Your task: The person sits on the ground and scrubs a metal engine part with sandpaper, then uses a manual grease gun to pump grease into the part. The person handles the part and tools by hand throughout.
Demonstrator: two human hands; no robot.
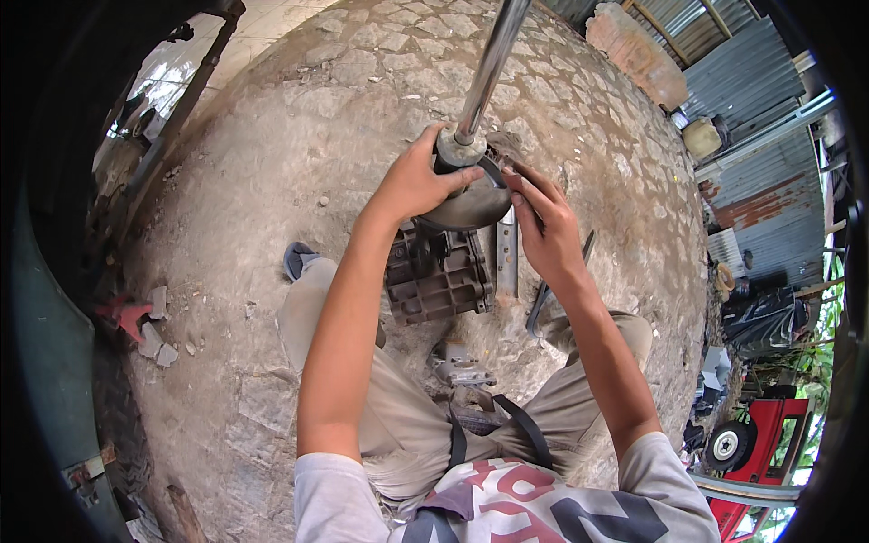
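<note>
A shiny metal shaft [496, 63] rises toward the far edge from the pale hub of a dark propeller [469, 210] with curved blades. My left hand [418, 179] is wrapped round the hub, its thumb lying across the top. Beside the blade's right edge, my right hand [546, 217] pinches a small reddish-brown piece of sandpaper [513, 180] against the metal. Part of the propeller is hidden behind my hands. Just below it stands a dark ribbed metal block [441, 282], like an engine casing.
Right of the block are a metal bar with holes [507, 258] and a black tool [541, 303]. A grey metal part [460, 364] lies between my legs. Stone paving [272, 163] surrounds me. Corrugated sheets [774, 199] and a red vehicle [765, 452] are at the right.
</note>
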